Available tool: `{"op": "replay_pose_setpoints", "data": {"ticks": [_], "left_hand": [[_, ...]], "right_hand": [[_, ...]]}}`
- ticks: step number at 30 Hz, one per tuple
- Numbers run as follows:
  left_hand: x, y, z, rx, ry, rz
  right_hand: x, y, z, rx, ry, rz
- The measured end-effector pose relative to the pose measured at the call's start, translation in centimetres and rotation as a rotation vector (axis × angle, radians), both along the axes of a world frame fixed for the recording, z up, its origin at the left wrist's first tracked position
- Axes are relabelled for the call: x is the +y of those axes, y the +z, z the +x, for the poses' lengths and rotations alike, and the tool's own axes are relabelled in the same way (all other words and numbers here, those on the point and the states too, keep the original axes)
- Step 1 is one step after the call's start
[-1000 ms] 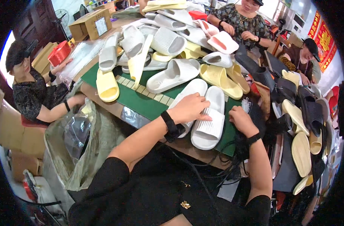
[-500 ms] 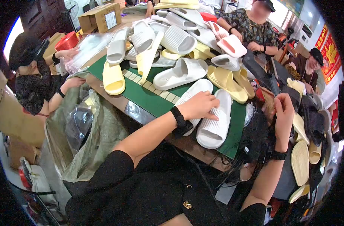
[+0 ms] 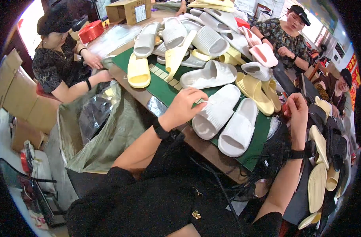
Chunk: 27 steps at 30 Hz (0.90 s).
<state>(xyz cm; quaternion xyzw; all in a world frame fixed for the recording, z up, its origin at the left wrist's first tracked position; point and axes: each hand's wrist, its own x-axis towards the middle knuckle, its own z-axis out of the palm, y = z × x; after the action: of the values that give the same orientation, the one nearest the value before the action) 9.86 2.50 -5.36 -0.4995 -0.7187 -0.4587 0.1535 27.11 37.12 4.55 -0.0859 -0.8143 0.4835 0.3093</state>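
Two white slide sandals lie side by side on the green mat (image 3: 253,160) before me. My left hand (image 3: 184,106) is beside the left white slide (image 3: 214,114), its fingers bent toward the thumb near the strap's edge. Whatever its fingertips may hold is too small to make out. The right white slide (image 3: 239,132) has neither hand on it. My right hand (image 3: 297,116) is raised past the mat's right edge, thumb and fingertips pinched together. Anything between them cannot be made out. Near it lies a bundle of thin white strands (image 3: 273,127).
Grey, yellow and pink slides (image 3: 212,41) are heaped at the back of the table. More slides (image 3: 317,185) lie at my right. A green sack (image 3: 101,146) stands at the left table edge beside a seated co-worker (image 3: 56,59). Other people sit across and at right.
My left hand has come off the white slide's strap and moved left, its fingers curling. The left white slide looks shifted and turned. My right hand stays pinched in about the same place.
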Motion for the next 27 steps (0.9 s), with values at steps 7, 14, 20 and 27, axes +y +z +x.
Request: {"op": "replay_pose_setpoints", "data": {"ticks": [7, 14, 20, 27], "left_hand": [[-3.1, -2.4, 1.2, -0.048, 0.073, -0.040], [-2.8, -3.0, 1.8, -0.043, 0.072, -0.056], [-2.9, -3.6, 1.7, -0.042, 0.088, -0.058], [-4.9, -4.2, 1.1, -0.072, 0.121, -0.040]], "right_hand": [[1.6, -2.1, -3.3, -0.126, 0.074, 0.015], [5.1, -5.6, -5.9, -0.262, -0.014, -0.061], [5.5, -8.5, -7.4, -0.478, 0.079, 0.091], [1.7, -8.1, -7.7, -0.572, 0.237, 0.053]]}}
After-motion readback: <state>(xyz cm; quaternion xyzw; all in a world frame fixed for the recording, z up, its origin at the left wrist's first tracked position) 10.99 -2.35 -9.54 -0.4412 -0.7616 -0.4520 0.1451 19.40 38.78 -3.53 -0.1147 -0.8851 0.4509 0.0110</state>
